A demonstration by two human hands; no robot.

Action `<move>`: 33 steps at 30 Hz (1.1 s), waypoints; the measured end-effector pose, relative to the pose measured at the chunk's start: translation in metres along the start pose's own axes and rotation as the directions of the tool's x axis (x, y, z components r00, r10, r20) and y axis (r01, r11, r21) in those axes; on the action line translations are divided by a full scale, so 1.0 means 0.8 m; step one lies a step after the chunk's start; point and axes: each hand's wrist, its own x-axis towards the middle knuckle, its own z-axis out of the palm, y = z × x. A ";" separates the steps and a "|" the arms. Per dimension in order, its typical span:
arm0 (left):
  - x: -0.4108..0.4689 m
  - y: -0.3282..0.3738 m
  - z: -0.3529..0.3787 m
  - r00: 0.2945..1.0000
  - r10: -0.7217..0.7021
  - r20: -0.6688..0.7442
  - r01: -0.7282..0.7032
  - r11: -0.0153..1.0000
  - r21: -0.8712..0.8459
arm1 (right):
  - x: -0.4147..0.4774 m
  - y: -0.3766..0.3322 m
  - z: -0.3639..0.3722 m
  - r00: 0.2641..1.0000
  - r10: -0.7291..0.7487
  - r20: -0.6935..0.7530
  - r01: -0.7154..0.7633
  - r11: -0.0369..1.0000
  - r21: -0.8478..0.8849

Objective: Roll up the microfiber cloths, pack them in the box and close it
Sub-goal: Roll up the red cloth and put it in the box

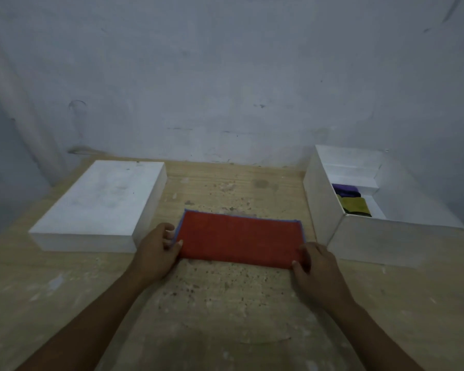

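The red cloth lies folded flat on the table, between lid and box. The left hand pinches its near-left corner, the right hand its near-right. Light and limp, it should roll best from that edge, both ends held.

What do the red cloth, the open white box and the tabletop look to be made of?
Red cloth: soft textile, probably microfiber; matte, faintly ribbed surface, blue stitched edge.
Open white box: seemingly stiff cardboard; matte, thin straight walls, folded dividers inside.
Table: likely bare light wood or plywood; grain lines, stains and pitting, no gloss.
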 end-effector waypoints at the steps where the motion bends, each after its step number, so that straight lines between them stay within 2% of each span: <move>1: -0.005 -0.002 -0.001 1.000 -0.004 -0.002 0.004 0.999 0.034 | -0.003 0.001 -0.001 1.000 0.027 0.002 -0.027 0.999 -0.032; 4: -0.019 -0.003 -0.005 1.000 0.010 0.006 -0.010 0.999 0.038 | -0.012 -0.001 -0.005 0.997 0.071 -0.019 -0.071 0.997 -0.025; 8: -0.027 -0.002 -0.005 0.993 0.111 -0.028 -0.111 0.994 -0.012 | -0.018 -0.001 -0.007 0.999 0.005 0.043 -0.007 0.999 0.037; 14: -0.037 -0.004 -0.007 0.997 0.072 -0.008 -0.071 0.993 0.091 | -0.015 0.010 -0.023 0.989 -0.021 0.147 0.011 0.998 0.066; 18: -0.051 0.006 -0.022 0.991 0.136 0.008 -0.135 0.990 -0.037 | -0.018 0.016 -0.032 0.989 -0.094 0.110 0.093 0.996 0.012; 23: -0.068 0.000 -0.050 0.955 0.201 0.217 -0.219 0.974 0.060 | -0.029 0.018 -0.054 0.970 -0.190 0.154 0.200 0.979 -0.046; 27: -0.071 -0.001 -0.060 0.953 0.224 0.203 -0.241 0.968 0.066 | -0.040 0.013 -0.078 0.942 -0.244 0.229 0.255 0.967 -0.015; 29: -0.072 0.002 -0.066 0.935 0.260 0.240 -0.278 0.960 0.044 | -0.043 0.017 -0.086 0.933 -0.265 0.243 0.272 0.962 0.004; 33: -0.070 0.005 -0.077 0.913 0.268 0.308 -0.257 0.963 -0.076 | -0.043 0.026 -0.103 0.918 -0.234 0.321 0.209 0.972 0.112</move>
